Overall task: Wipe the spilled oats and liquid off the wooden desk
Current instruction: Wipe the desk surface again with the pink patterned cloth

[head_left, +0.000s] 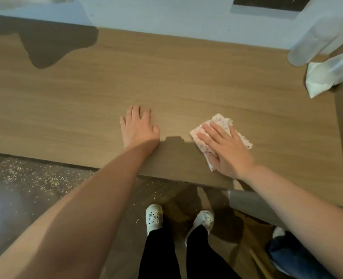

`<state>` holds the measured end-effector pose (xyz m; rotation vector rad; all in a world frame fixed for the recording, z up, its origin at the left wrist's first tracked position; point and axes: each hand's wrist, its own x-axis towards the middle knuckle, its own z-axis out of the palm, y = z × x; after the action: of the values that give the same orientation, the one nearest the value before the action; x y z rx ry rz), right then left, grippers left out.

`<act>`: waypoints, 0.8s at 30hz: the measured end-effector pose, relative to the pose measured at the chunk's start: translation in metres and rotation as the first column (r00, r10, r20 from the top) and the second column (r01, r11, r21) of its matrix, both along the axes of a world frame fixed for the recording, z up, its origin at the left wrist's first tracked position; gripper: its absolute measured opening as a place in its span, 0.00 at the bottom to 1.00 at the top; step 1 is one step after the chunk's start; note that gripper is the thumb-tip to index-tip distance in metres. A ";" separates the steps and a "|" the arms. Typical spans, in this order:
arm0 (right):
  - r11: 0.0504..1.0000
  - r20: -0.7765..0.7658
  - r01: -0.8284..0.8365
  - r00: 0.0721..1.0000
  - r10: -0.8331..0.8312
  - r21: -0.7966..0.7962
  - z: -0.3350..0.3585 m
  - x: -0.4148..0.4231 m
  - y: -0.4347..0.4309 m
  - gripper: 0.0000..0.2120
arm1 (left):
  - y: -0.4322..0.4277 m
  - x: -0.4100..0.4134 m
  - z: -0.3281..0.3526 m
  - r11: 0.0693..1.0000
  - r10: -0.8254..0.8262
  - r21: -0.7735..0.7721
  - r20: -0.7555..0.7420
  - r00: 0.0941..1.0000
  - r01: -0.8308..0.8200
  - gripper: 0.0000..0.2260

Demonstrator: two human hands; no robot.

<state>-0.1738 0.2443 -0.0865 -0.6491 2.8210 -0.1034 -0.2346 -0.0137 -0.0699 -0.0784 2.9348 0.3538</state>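
Note:
The wooden desk fills the middle of the head view. My left hand lies flat on it near the front edge, fingers straight and holding nothing. To its right, my right hand presses flat on a folded pink speckled cloth that lies on the desk top. The wood around both hands shows no oats or liquid. Several oats lie scattered on the dark floor below the desk's front edge, at the left.
A dark shadow patch covers the desk's far left. At the far right corner sit a white paper bag and a pale blurred object. A grey wall runs behind the desk. My feet in white clogs stand on the floor.

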 end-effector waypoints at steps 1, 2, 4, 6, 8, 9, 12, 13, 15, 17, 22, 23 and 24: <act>0.995 0.002 0.088 0.996 -0.089 0.041 0.000 -0.016 0.011 0.30 | 0.005 -0.001 0.001 0.999 0.032 0.008 0.000 0.999 -0.032 0.26; 0.976 0.001 0.211 0.977 -0.211 0.054 -0.001 -0.033 0.017 0.31 | 0.010 -0.002 0.002 0.998 0.063 0.015 0.003 0.998 -0.063 0.26; 0.900 -0.010 0.435 0.900 -0.435 0.016 -0.003 -0.069 0.008 0.29 | 0.019 -0.002 0.000 0.993 0.111 0.034 0.006 0.994 -0.111 0.25; 0.846 -0.013 0.533 0.846 -0.533 0.002 -0.003 -0.092 -0.017 0.28 | 0.028 0.000 -0.005 0.989 0.139 0.045 -0.017 0.990 -0.138 0.25; 0.907 0.006 0.421 0.907 -0.421 0.002 -0.002 -0.095 -0.041 0.27 | 0.036 0.000 -0.009 0.985 0.169 0.053 -0.054 0.984 -0.166 0.24; 0.961 0.013 0.278 0.961 -0.278 -0.016 -0.004 -0.091 -0.047 0.27 | 0.040 -0.003 -0.010 0.983 0.176 0.057 -0.075 0.982 -0.172 0.24; 0.991 -0.004 -0.046 0.999 0.046 -0.125 -0.003 -0.076 -0.021 0.27 | 0.055 -0.016 -0.010 0.994 0.103 0.040 -0.101 0.990 -0.099 0.25; 0.993 -0.013 -0.017 1.000 0.015 -0.116 -0.005 -0.079 -0.002 0.27 | 0.062 -0.022 -0.010 0.997 0.075 0.030 -0.089 0.993 -0.072 0.26; 0.984 -0.011 0.179 0.984 -0.179 -0.027 -0.006 -0.092 0.036 0.28 | 0.077 -0.038 -0.010 0.999 0.053 0.016 -0.056 0.997 -0.052 0.27; 0.934 -0.015 0.355 0.935 -0.355 0.028 -0.005 -0.113 0.056 0.28 | 0.094 -0.055 -0.013 0.999 0.040 0.018 -0.032 0.999 -0.040 0.27; 0.935 -0.020 0.354 0.935 -0.354 -0.013 -0.005 -0.185 0.030 0.27 | 0.122 -0.077 -0.023 1.000 0.006 0.013 -0.064 0.998 -0.005 0.29; 0.955 -0.015 0.295 0.955 -0.295 -0.015 -0.005 -0.200 0.021 0.26 | 0.123 -0.077 -0.024 1.000 0.012 0.011 -0.058 0.998 -0.011 0.29; 0.972 -0.010 0.234 0.972 -0.234 -0.024 -0.004 -0.214 0.012 0.26 | 0.123 -0.077 -0.025 1.000 0.014 0.012 -0.045 0.999 -0.014 0.29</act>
<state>-0.3882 0.2562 -0.0905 -0.3196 2.9015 -0.1738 -0.3117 0.1089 -0.0949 -0.0906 2.9779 0.3791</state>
